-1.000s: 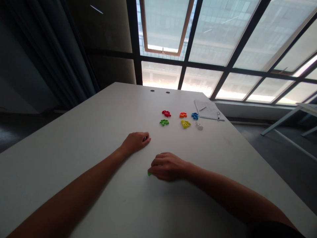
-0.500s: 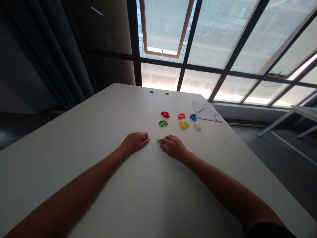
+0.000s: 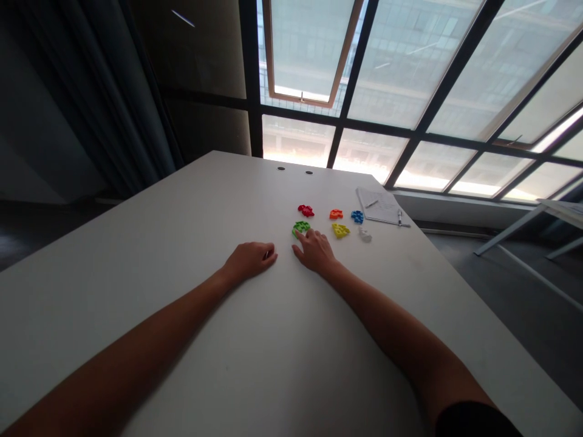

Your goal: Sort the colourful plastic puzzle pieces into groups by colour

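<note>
My right hand (image 3: 315, 250) reaches to a small group of green plastic pieces (image 3: 301, 227). Its index finger is stretched out and touches the near side of that group, with the thumb spread apart below. Nothing is gripped in it. To the left, my left hand (image 3: 251, 260) rests on the white table with its fingers curled toward the thumb; a small gap shows between them and no object is seen there. Red pieces (image 3: 306, 210) lie just behind the green ones. Yellow pieces (image 3: 340, 230) are right of my right hand.
Orange pieces (image 3: 336, 214), blue pieces (image 3: 357, 216) and white pieces (image 3: 365, 235) lie farther right on the table (image 3: 218, 200). A notepad (image 3: 385, 207) with pens is near the right edge. Windows stand behind, and another table (image 3: 560, 209) is at far right.
My right hand has moved forward from nearer the table's front, carrying a green piece to the green group and letting go of it. My left hand has stayed in place.
</note>
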The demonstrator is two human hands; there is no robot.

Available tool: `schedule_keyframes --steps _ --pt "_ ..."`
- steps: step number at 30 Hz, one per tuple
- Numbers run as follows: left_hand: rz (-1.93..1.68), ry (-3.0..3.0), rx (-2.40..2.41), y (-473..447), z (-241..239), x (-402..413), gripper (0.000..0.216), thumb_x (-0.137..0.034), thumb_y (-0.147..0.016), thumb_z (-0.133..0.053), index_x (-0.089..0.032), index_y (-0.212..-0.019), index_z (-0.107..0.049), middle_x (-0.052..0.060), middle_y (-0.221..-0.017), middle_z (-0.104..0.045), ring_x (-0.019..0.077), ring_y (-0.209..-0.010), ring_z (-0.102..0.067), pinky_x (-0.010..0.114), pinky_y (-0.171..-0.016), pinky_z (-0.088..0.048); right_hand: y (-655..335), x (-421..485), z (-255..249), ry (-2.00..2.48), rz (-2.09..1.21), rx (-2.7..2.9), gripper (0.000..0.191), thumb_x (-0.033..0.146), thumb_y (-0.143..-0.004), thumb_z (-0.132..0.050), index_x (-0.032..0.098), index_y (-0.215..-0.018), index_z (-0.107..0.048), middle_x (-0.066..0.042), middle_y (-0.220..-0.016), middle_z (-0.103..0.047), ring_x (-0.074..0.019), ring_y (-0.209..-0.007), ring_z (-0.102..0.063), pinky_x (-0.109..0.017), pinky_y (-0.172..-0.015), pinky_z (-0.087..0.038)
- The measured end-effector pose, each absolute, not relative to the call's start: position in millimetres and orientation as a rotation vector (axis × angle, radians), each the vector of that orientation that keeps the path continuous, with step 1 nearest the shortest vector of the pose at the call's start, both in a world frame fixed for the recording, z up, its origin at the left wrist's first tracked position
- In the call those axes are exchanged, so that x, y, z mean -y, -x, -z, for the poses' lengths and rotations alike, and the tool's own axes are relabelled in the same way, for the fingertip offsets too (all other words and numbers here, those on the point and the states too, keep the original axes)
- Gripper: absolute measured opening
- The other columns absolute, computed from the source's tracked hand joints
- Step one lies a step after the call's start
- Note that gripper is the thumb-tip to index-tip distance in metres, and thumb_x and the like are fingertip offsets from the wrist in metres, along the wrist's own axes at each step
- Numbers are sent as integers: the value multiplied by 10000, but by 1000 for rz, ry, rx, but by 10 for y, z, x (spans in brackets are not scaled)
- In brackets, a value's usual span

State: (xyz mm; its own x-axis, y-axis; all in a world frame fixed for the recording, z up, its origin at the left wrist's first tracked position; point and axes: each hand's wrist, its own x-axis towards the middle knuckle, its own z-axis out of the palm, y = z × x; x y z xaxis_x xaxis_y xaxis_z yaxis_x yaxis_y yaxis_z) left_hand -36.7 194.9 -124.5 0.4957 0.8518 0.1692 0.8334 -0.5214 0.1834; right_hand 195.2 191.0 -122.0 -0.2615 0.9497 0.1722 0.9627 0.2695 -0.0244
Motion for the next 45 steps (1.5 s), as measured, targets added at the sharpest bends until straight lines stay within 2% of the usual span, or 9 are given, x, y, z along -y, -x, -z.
schedule_keyframes --steps 13,20,25,27,31,36,40,45 --pt "-392 -2656 -1488 368 1267 -1950 366 -502 -968 -443 -239 -796 -630 25 -765 -715 196 -680 -621 295 -588 -294 -1929 -2021 1281 1800 158 2393 589 480 -1044 -420 164 -1541 -413 -201 -1303 -591 -334 -1179 -531 -465 -1005 -405" --pt "-392 -2641 -1475 373 1245 -1947 363 -502 -964 -451 -240 -803 -644 27 -759 -711 198 -671 -614 295 -598 -311 -1896 -2076 1269 1832 119 2367 583 478 -1047 -404 183 -1550 -400 -197 -1302 -598 -333 -1181 -538 -462 -994 -408" --pt "-392 -2639 -1469 382 1257 -1950 351 -495 -973 -449 -247 -824 -648 20 -779 -719 199 -686 -626 297 -595 -314 -1926 -2006 1297 1823 117 2310 587 405 -1034 -443 198 -1576 -354 -173 -1288 -624 -320 -1151 -561 -436 -978 -427" --pt "-392 -2637 -1469 390 1262 -1950 347 -496 -975 -451 -247 -823 -638 17 -777 -717 199 -688 -628 298 -590 -307 -1948 -1957 1315 1809 113 2285 514 355 -1028 -450 181 -1512 -433 -162 -1266 -641 -305 -1141 -566 -411 -972 -431" --pt "-387 -2627 -1462 408 1261 -1943 336 -493 -977 -451 -248 -838 -632 15 -786 -717 197 -687 -625 296 -593 -311 -2004 -1803 1343 1744 75 2289 290 259 -1009 -468 179 -1257 -595 -129 -1174 -683 -259 -1073 -595 -348 -928 -431" --pt "-407 -2620 -1448 413 1255 -1934 326 -491 -980 -449 -252 -838 -620 5 -791 -719 193 -683 -620 291 -598 -319 -2120 -1505 1354 1614 8 2382 158 224 -1002 -481 201 -1027 -635 -78 -978 -714 -205 -874 -628 -293 -800 -409" --pt "-410 -2613 -1448 409 1262 -1938 333 -489 -976 -448 -250 -842 -637 6 -784 -718 188 -676 -618 292 -600 -330 -2201 -1368 1346 1508 -29 2425 143 212 -984 -504 200 -965 -645 -53 -895 -717 -180 -814 -628 -275 -771 -392" --pt "-405 -2603 -1442 415 1246 -1925 342 -490 -973 -438 -245 -855 -645 11 -799 -721 184 -683 -619 288 -606 -339 -2220 -1398 1311 1553 -124 2402 165 247 -986 -513 221 -1026 -671 -30 -876 -729 -175 -775 -640 -262 -718 -395"
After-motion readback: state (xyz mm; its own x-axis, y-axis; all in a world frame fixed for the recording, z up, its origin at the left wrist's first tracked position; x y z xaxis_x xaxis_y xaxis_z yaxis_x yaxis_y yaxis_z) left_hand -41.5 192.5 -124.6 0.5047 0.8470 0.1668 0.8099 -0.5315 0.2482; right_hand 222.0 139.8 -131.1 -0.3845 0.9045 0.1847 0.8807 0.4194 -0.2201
